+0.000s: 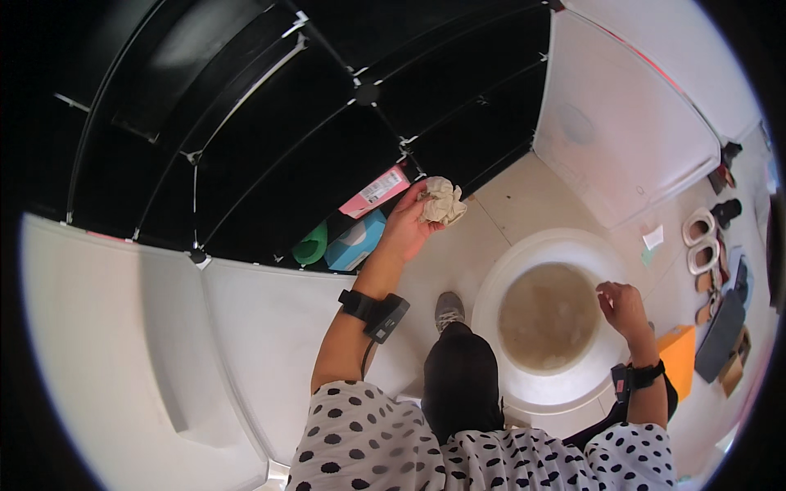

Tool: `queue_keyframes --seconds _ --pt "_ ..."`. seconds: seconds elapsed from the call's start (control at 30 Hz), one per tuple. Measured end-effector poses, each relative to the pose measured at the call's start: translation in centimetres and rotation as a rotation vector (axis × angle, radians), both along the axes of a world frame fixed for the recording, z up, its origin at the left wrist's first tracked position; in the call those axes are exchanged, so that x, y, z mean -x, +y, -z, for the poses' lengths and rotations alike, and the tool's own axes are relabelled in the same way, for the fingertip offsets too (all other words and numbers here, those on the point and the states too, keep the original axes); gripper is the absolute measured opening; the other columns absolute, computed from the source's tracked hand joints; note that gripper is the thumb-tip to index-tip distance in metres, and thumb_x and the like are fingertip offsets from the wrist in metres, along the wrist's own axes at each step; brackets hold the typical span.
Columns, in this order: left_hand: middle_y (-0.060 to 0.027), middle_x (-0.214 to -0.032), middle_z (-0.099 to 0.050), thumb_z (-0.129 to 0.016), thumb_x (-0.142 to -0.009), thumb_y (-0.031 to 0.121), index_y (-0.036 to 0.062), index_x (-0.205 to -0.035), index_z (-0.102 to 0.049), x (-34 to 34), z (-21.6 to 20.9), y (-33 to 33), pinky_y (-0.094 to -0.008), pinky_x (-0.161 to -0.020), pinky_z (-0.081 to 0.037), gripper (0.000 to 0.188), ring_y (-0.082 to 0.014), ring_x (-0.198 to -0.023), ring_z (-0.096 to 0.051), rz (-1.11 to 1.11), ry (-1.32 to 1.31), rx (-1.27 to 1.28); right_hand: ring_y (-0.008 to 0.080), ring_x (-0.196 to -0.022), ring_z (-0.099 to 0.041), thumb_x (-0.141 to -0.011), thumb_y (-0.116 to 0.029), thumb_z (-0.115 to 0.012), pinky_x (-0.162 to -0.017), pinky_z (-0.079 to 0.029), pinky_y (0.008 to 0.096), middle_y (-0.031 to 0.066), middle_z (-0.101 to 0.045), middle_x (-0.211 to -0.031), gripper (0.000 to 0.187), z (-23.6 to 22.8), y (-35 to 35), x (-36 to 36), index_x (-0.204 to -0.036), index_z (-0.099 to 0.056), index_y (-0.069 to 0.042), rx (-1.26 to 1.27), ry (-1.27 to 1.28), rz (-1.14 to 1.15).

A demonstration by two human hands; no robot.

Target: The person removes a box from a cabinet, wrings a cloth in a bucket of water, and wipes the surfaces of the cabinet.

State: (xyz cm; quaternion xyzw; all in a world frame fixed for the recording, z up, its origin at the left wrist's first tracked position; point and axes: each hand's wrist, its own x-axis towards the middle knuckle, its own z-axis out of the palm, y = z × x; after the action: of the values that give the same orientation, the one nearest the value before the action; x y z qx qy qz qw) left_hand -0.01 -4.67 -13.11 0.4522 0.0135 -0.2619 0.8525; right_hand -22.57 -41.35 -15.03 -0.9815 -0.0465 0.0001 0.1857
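Note:
My left hand [404, 227] is closed around a crumpled beige cloth [443, 202], held out in front of the black shelf unit [303, 147]. The cloth is bunched up, and part of it sticks out past my fingers. Below and to the right stands a round white tub [488, 299] of cloudy brownish water [548, 315]. At the tub's right rim is my right hand [625, 309], with its fingers loosely bent, a little apart and nothing visible in them. Dark straps with small boxes sit on both my wrists.
A pink-and-white box [374, 191], a blue box [356, 242] and a green round item [311, 245] sit in the lower shelf. White panels [626, 114] stand either side. Several shoes [702, 241] and an orange box [678, 360] lie on the right. My shoe [449, 309] is beside the tub.

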Motion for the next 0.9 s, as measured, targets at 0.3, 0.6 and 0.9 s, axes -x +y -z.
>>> queue_keyframes --seconds 0.3,0.6,0.9 --pt "-0.0052 -0.112 -0.056 -0.053 -0.090 0.016 0.0116 -0.130 -0.043 5.6 -3.5 -11.0 -0.0311 -0.082 -0.048 0.041 -0.0142 -0.099 -0.055 0.609 -0.484 -0.360 0.0235 -0.093 -0.061 -0.091 -0.035 -0.048 -0.076 -0.053 0.0413 0.0074 -0.059 -0.109 0.036 -1.8 3.2 -0.6 -0.117 -0.052 -0.011 -1.880 0.401 0.452" --pt "-0.0105 -0.095 -0.062 -0.052 -0.090 0.026 0.0081 -0.108 -0.050 0.0 4.8 5.6 -0.0290 -0.068 -0.048 0.025 -0.0194 -0.083 -0.061 -0.700 0.090 -0.422 0.0176 -0.081 -0.061 -0.089 -0.030 -0.049 -0.054 -0.049 0.0330 0.0020 -0.061 -0.092 0.019 2.1 -0.8 -0.2 -0.093 -0.057 -0.014 -1.951 0.352 0.735" --pt "-0.0153 -0.089 -0.057 -0.047 -0.093 0.019 -0.0024 -0.109 -0.046 -4.2 3.2 15.4 -0.0332 -0.075 -0.053 0.026 -0.0255 -0.083 -0.060 -1.076 0.325 0.106 0.0162 -0.071 -0.059 -0.088 -0.028 -0.050 -0.050 -0.048 0.0305 0.0021 -0.059 -0.086 0.017 2.5 0.1 -1.1 -0.092 -0.055 -0.013 -1.859 0.356 0.806"
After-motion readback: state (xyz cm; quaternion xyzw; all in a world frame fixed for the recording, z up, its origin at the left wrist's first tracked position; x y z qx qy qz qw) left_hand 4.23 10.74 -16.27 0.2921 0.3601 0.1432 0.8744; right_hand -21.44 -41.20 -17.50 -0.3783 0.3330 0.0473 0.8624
